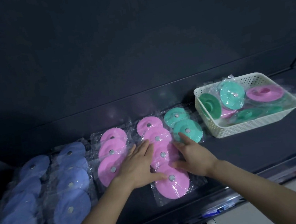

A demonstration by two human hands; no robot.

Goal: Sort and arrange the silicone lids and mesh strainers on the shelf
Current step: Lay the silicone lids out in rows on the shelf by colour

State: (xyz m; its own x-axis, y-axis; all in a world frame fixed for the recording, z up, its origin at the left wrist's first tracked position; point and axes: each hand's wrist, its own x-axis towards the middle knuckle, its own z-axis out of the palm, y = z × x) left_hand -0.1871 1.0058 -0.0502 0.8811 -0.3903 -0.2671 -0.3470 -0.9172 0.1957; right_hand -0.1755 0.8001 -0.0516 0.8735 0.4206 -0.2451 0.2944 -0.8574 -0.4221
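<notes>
Bagged silicone lids lie in overlapping rows on a dark shelf (247, 154). Two rows of blue lids (71, 182) fill the left side. Two rows of pink lids (111, 168) run through the middle, and a short row of teal lids (187, 130) lies to their right. My left hand (139, 163) rests flat with straight fingers on the left edge of the right pink row (172, 183). My right hand (192, 153) lies on that row's right edge, fingers spread, one fingertip touching the nearer teal lid.
A cream plastic basket (250, 126) at the right holds several loose bagged teal, green and pink lids. The shelf's back wall rises dark behind the rows. The shelf's front lip (234, 195) runs below my forearms, with floor beyond it.
</notes>
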